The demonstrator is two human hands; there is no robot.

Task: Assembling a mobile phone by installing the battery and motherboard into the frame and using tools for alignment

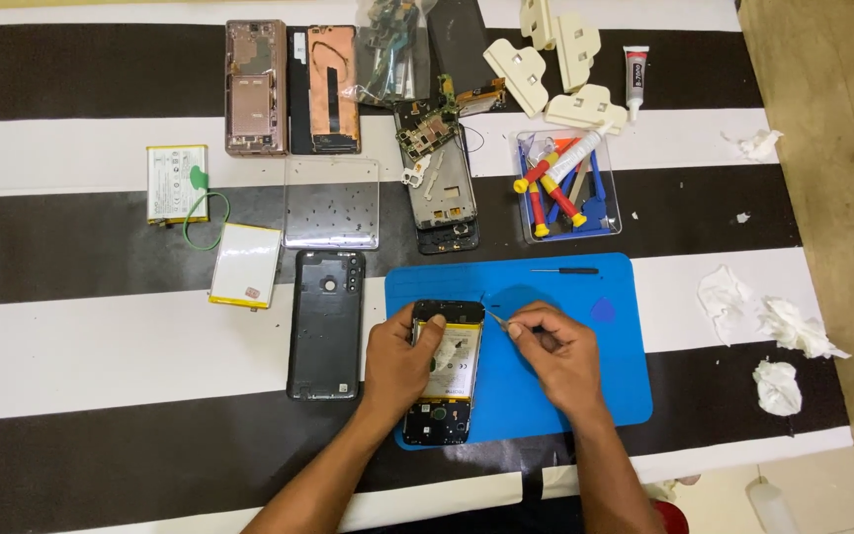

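Lower centre of the frame: the left hand [399, 364] clasps an opened phone [445, 371] by its left edge, thumb on the exposed battery. The right hand [560, 354] pinches tweezers [498, 319], its grip closed on them, tips at the phone's upper right corner. The phone lies on the blue mat [555, 396], overlapping its left edge. 1 black back cover [325, 323] lies just left; 2 loose batteries [178, 183] lie at upper left; 4 crumpled tissues [778, 386] lie at right. The mat's right half is bare, carrying 1 screwdriver [565, 270] on the striped counter [101, 346].
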